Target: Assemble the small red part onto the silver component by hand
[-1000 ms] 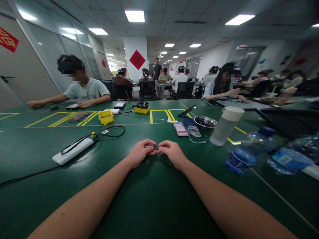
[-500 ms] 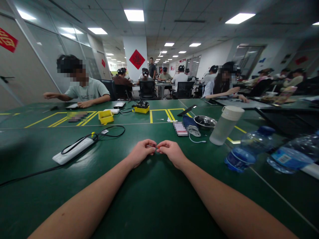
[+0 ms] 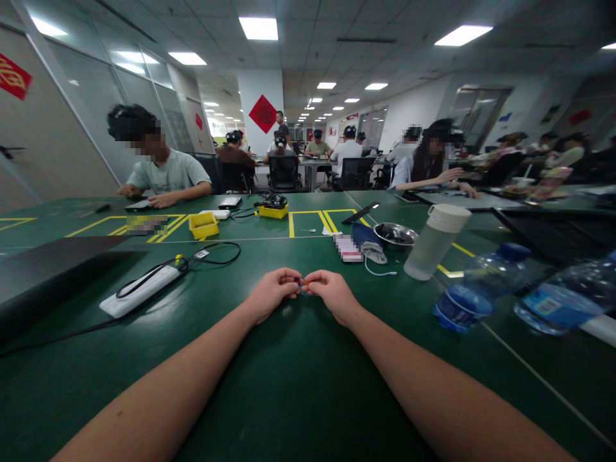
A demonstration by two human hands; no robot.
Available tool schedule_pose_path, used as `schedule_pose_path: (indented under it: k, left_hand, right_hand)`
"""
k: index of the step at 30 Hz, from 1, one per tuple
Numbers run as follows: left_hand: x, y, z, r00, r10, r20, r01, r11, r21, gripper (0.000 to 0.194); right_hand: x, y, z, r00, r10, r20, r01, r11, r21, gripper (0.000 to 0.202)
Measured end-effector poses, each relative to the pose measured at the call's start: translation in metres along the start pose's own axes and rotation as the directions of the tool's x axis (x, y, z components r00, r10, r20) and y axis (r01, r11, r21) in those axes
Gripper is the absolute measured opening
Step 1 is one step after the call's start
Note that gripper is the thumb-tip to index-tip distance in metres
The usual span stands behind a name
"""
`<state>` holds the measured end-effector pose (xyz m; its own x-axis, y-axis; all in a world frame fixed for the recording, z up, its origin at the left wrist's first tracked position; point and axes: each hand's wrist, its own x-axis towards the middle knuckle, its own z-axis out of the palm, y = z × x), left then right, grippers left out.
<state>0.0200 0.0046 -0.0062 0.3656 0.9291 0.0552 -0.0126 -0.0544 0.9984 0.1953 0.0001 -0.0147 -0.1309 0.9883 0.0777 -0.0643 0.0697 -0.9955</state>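
The two hands meet above the green bench [image 3: 303,385], fingertips nearly touching; clock directions are taken from this point. The left hand [image 3: 276,292] has its thumb and fingers pinched on a small dark piece [image 3: 297,280], located at the centre of the dial and too small to identify. The right hand [image 3: 330,292] has its fingers drawn together beside an orange-red fleck [image 3: 308,281]; whether they grasp it cannot be told. Surroundings: at 9 o'clock, a white power strip [image 3: 139,292] with black cable; at 10, a yellow bin [image 3: 203,226]; at 11, a yellow tray [image 3: 273,212] bearing black cables; at 2, a metal bowl [image 3: 396,236]; toward 3, clear blue-capped bottles [image 3: 462,305].
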Motion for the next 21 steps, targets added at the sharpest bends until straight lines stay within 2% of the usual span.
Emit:
schedule_pose_path:
  k: [4,8,12,17,21]
  left_hand:
    - [-0.0002,-0.0007,-0.0009,1.0,0.01,-0.012,-0.009,0.998,0.067,0.026]
    - [0.0,-0.0004,0.0003,1.0,-0.007,-0.013,0.008,1.0,0.02,0.029]
    - [0.0002,-0.0002,0.001,1.0,-0.011,-0.012,0.011,1.0,0.005,0.028]
    - [-0.001,0.0007,0.0001,0.998,0.026,-0.06,-0.019,0.994,0.111,0.03]
    - [-0.0021,0.0028,0.0018,0.999,0.029,-0.027,-0.027,0.996,0.085,0.03]
  right_hand:
    - [-0.0005,0.0003,0.0004,1.0,-0.008,-0.006,0.008,0.999,-0.044,0.016]
    - [-0.0013,-0.0004,-0.0003,1.0,-0.03,0.003,0.03,0.997,-0.064,0.019]
    - [-0.0016,-0.0022,-0.0001,1.0,-0.009,0.01,0.009,1.0,-0.012,0.017]
    - [-0.0038,-0.0054,0.0018,1.0,0.012,0.014,-0.012,1.0,-0.02,0.015]
    - [-0.0045,-0.0051,0.0009,1.0,-0.021,0.007,0.021,0.999,-0.038,0.017]
